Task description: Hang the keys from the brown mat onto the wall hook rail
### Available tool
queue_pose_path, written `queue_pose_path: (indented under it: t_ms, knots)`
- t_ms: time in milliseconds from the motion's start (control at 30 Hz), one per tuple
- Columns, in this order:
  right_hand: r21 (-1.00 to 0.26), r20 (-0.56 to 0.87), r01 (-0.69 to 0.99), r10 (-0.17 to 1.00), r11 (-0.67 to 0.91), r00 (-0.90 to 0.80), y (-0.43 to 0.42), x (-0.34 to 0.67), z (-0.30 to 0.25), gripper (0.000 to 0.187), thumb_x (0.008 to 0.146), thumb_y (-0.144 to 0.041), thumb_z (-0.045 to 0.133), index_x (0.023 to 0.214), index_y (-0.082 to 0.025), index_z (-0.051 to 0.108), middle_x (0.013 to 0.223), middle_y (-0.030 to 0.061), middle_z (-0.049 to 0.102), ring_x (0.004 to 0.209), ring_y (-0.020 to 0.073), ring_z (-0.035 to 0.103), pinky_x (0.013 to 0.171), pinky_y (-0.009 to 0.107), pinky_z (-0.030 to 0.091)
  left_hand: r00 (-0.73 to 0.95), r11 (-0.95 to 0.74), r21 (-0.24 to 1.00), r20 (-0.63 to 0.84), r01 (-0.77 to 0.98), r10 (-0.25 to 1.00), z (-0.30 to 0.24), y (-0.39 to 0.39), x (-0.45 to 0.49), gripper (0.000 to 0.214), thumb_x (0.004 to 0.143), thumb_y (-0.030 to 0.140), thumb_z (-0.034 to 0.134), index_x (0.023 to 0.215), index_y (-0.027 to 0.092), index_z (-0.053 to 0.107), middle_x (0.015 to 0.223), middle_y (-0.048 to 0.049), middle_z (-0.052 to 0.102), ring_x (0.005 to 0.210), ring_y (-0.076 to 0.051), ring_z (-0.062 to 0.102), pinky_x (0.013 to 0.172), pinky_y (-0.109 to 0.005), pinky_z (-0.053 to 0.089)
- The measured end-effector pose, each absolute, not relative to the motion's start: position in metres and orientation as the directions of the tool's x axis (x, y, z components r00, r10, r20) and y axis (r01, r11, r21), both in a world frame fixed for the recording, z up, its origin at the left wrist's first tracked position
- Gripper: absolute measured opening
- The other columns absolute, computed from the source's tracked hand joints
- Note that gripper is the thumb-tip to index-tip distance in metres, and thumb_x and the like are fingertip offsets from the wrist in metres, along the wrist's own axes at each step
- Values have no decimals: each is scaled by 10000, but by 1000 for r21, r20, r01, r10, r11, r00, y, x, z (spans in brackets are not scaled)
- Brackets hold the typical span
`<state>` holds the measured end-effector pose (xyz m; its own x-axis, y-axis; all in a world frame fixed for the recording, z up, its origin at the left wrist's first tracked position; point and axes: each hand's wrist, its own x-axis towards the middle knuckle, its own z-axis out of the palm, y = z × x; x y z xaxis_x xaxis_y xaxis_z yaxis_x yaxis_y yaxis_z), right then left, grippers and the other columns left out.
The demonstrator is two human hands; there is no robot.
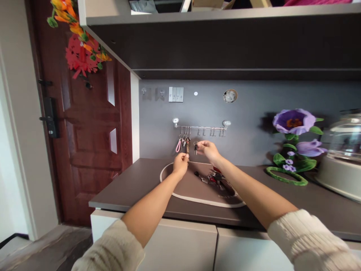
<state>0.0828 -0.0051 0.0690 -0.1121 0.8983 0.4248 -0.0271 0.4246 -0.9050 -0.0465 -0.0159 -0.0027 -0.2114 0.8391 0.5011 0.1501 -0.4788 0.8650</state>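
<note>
My right hand (pixel 209 149) is closed in a pinch on a small bunch of keys (pixel 195 149), held up just below the hook rail (pixel 201 128). My left hand (pixel 181 165) is closed, its fingertips at the lower end of a brown lettered strap (pixel 187 146) that hangs from the rail. To the left of that strap a pink loop keychain (pixel 178 145) and several keys (pixel 184 140) hang on the hooks. Below my hands a pile of keys (pixel 216 177) lies on a brown mat (pixel 183 190) with a pale border, partly hidden by my right forearm.
On the right of the counter (pixel 121 188) stand a purple fabric flower (pixel 293 121) and a white appliance (pixel 342 169) with a clear top. A dark shelf (pixel 214 41) overhangs the counter. A reddish-brown door (pixel 87 150) is at left.
</note>
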Motion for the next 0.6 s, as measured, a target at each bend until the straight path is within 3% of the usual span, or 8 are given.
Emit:
queue_pose_path:
  t_ms: [200, 600]
  knots:
    - [-923, 384, -21, 923, 384, -1, 20, 63, 95, 101, 741, -105, 479, 657, -150, 510, 575, -6, 523, 538, 72, 504, 616, 253, 515, -183, -521, 747, 628, 412, 756, -7, -11, -49, 181, 795, 290, 420, 734, 166, 536, 673, -14, 566, 638, -123, 506, 647, -247, 372]
    - [-951, 304, 10, 935, 308, 181, 57, 36, 113, 141, 736, -61, 465, 625, -131, 519, 519, -2, 528, 479, 71, 529, 539, 226, 496, -161, -439, 679, 630, 588, 759, 3, -29, -47, 186, 816, 273, 399, 751, 185, 550, 801, -62, 577, 791, -177, 503, 751, -294, 348]
